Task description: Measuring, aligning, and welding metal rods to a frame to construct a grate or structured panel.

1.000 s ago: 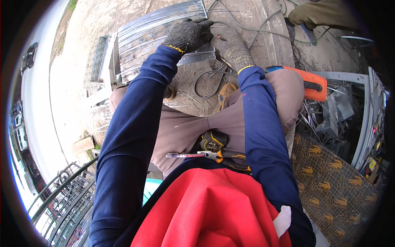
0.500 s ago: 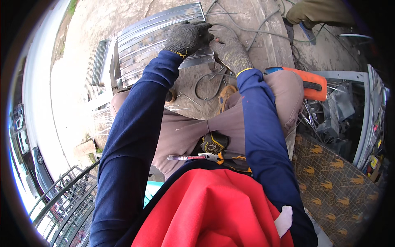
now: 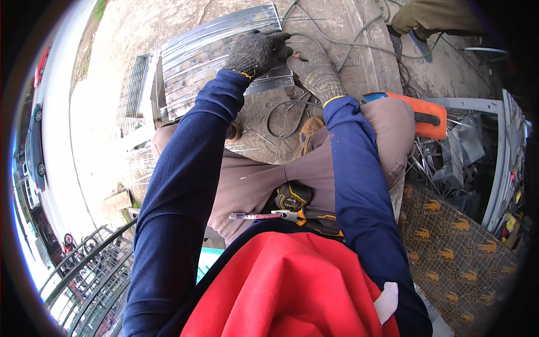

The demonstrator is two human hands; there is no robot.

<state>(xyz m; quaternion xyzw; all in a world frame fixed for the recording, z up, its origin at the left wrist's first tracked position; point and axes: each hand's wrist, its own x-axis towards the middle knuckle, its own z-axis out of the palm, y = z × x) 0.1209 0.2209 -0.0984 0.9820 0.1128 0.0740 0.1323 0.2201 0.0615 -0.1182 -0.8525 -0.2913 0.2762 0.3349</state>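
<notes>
Both my hands wear dark knitted work gloves and meet at the right part of a slatted sheet-metal panel [image 3: 193, 62]. My left hand [image 3: 258, 51] is closed over the panel's right side, its fingers pointing right. Close beside it, my right hand [image 3: 319, 77] has curled fingers, with a bare fingertip showing through the glove. Whatever the fingers pinch between them is hidden by the gloves. Below my right hand, a thin dark edge [image 3: 303, 87] sticks out; I cannot tell what it belongs to.
A cable [image 3: 270, 121] loops on the concrete below my hands. An orange-handled tool [image 3: 429, 119] lies by my right knee, next to a metal frame [image 3: 494, 168] with scrap strips. A tape measure [image 3: 294, 196], pliers [image 3: 317, 215] and a pen [image 3: 255, 215] are at my waist. Another person's leg [image 3: 432, 17] stands at far right.
My hands stay almost in place at the panel. Vehicles on the road at the far left have shifted, and a red one has appeared there.
</notes>
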